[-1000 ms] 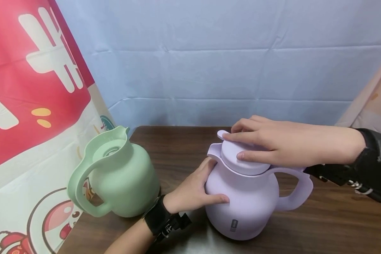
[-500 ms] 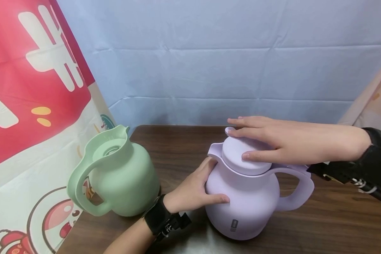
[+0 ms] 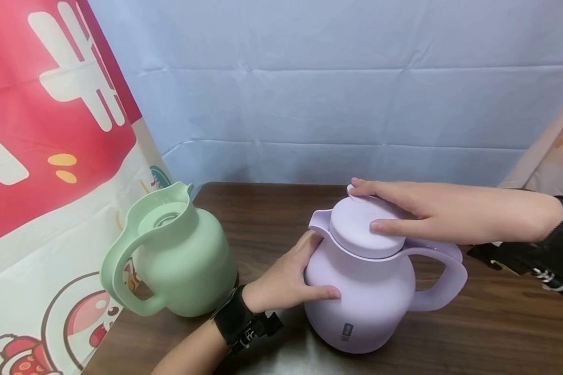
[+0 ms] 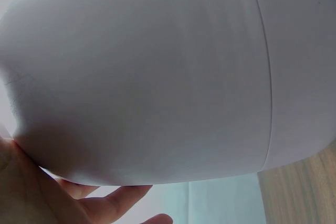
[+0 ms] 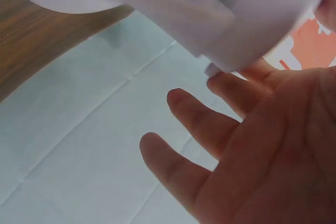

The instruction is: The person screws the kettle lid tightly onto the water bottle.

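Observation:
A lilac vacuum jug (image 3: 361, 302) stands upright on the table, its spout toward the left and its handle (image 3: 443, 281) toward the right. My left hand (image 3: 286, 276) holds the jug's rounded side, thumb across the front and the other fingers mostly hidden behind it. On top, my right hand (image 3: 403, 208) grips the round lid (image 3: 361, 226), thumb at the near side and index finger by the small tab (image 3: 354, 191). The right wrist view shows the other fingers (image 5: 197, 116) spread beside the lid, off its surface. In the left wrist view the jug's wall (image 4: 157, 77) fills most of the frame.
To the left stands a green jug (image 3: 187, 265) of similar shape, its handle facing left and near. The brown wooden table (image 3: 258, 219) ends at a pale blue cloth (image 3: 281, 104) behind. A printed red and white cloth (image 3: 75, 172) hangs at the left.
The lid has turned, its tab shifting rightward along the far side, and my right hand has moved right with it. My left hand and the lilac jug's body stay almost in place.

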The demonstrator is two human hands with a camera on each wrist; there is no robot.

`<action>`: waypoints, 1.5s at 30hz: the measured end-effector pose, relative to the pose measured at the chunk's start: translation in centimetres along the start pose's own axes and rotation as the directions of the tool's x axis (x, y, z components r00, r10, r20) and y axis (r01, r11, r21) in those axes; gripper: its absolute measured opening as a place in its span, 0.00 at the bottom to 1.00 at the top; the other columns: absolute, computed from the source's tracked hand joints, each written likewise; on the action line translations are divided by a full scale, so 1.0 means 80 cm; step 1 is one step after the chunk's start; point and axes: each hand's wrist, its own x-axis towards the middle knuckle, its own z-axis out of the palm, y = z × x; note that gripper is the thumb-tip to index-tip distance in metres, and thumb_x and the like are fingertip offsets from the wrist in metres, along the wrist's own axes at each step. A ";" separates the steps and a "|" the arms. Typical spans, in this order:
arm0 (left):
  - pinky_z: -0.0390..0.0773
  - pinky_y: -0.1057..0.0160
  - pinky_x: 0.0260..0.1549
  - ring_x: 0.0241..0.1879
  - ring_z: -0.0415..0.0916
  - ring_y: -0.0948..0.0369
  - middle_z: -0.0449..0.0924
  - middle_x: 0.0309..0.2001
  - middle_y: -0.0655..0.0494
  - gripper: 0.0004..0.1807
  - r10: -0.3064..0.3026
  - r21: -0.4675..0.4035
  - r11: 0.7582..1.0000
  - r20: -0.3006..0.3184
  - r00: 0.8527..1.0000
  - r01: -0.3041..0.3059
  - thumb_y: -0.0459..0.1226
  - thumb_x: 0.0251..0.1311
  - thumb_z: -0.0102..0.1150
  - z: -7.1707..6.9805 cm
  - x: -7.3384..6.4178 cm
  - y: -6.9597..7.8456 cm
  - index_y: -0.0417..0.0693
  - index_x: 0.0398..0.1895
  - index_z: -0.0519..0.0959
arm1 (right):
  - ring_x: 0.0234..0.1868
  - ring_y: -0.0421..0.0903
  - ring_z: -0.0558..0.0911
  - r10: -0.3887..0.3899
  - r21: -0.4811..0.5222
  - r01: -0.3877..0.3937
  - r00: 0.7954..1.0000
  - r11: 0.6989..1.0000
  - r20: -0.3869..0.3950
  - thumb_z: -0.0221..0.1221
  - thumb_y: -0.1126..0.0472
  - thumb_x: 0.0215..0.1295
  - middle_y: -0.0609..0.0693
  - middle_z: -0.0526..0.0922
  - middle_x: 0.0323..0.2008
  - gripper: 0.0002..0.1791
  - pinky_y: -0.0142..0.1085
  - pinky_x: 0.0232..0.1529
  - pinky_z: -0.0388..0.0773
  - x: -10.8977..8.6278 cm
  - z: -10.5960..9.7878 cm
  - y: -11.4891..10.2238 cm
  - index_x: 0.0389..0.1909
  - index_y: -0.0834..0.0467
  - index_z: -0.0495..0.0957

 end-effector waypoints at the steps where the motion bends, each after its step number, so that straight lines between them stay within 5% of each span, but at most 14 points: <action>1: 0.69 0.63 0.53 0.59 0.61 0.67 0.52 0.66 0.67 0.47 0.002 0.003 1.000 -0.001 1.000 -0.002 0.51 0.50 0.69 0.000 0.000 0.000 0.67 0.69 0.51 | 0.69 0.44 0.58 0.003 0.001 -0.003 1.000 1.000 -0.005 0.47 0.38 0.69 0.36 0.52 0.71 0.32 0.52 0.62 0.60 -0.001 0.002 0.000 0.72 0.32 0.49; 6: 0.69 0.63 0.54 0.59 0.61 0.67 0.53 0.66 0.67 0.48 -0.005 0.016 1.000 0.000 1.000 0.005 0.51 0.49 0.70 -0.001 0.000 0.001 0.66 0.69 0.50 | 0.70 0.45 0.57 0.018 -0.039 -0.020 0.999 0.999 -0.045 0.45 0.39 0.71 0.33 0.48 0.71 0.30 0.55 0.61 0.60 -0.005 0.012 -0.001 0.70 0.26 0.46; 15: 0.69 0.63 0.54 0.60 0.61 0.66 0.52 0.66 0.67 0.48 -0.011 0.006 1.000 0.000 1.000 0.011 0.51 0.49 0.70 0.001 -0.002 0.000 0.67 0.69 0.50 | 0.71 0.45 0.55 0.005 -0.118 -0.023 0.988 0.993 -0.151 0.47 0.38 0.69 0.36 0.49 0.72 0.33 0.54 0.61 0.60 -0.008 0.025 -0.004 0.72 0.33 0.48; 26: 0.70 0.62 0.53 0.59 0.61 0.66 0.53 0.66 0.67 0.48 0.000 0.019 1.000 0.001 1.000 0.000 0.51 0.49 0.70 0.002 0.000 0.003 0.65 0.69 0.51 | 0.67 0.40 0.62 0.086 -0.095 -0.102 0.983 0.990 -0.160 0.46 0.38 0.70 0.34 0.52 0.70 0.33 0.47 0.60 0.63 -0.023 0.028 -0.002 0.72 0.32 0.46; 45: 0.70 0.62 0.53 0.59 0.61 0.67 0.53 0.65 0.67 0.46 -0.006 0.000 1.000 0.004 1.000 0.006 0.51 0.49 0.70 0.001 0.000 0.003 0.65 0.68 0.52 | 0.67 0.41 0.62 0.084 -0.168 -0.126 0.968 0.978 -0.235 0.53 0.39 0.66 0.34 0.52 0.71 0.37 0.42 0.58 0.64 -0.047 0.038 0.000 0.72 0.30 0.46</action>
